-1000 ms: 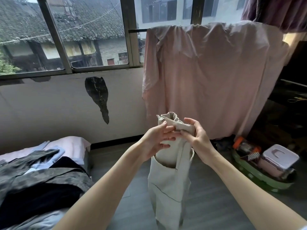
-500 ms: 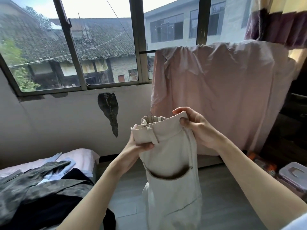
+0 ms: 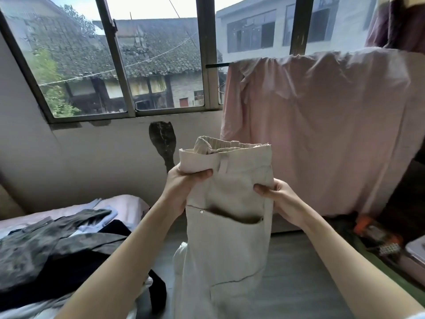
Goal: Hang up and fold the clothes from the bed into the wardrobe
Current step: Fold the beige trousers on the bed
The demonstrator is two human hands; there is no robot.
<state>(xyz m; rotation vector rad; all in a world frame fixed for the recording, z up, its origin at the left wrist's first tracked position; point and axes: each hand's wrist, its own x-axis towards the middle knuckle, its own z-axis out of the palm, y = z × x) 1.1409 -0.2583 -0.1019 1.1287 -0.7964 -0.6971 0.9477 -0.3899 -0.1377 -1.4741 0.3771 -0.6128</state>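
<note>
The person is holding a pair of beige trousers (image 3: 227, 217) up in the air in front of the body, above the grey floor (image 3: 299, 272) and just beside the bed (image 3: 128, 203). The trousers are hanging upright, with the waistband at the top and the legs falling down out of the lower edge of the view. The elastic part of the waistband is showing at the top, and a back pocket with a small metal stud is facing the camera.

The left hand (image 3: 181, 185) is gripping the left corner of the waistband: the thumb is lying across the front of the cloth and the other fingers are behind it, so this grip is closed on the trousers. The right hand (image 3: 278, 199) is holding the right edge of the trousers a little lower, below the waistband; its thumb is pressing on the front and the fingers are curling around the edge, so this grip is also closed on the cloth.

On the bed, at the lower left, other clothes are lying in a loose pile: a dark camouflage garment (image 3: 46, 245) is on top, a black garment (image 3: 110, 270) is partly under it and hanging over the edge of the bed, and a light blue piece (image 3: 101, 222) is showing behind them.

Behind the trousers a large pink sheet (image 3: 322, 134) is hanging over a rail in front of the window (image 3: 142, 65). At the far right, on the floor, some boxes are standing, but they are too blurred to tell.
</note>
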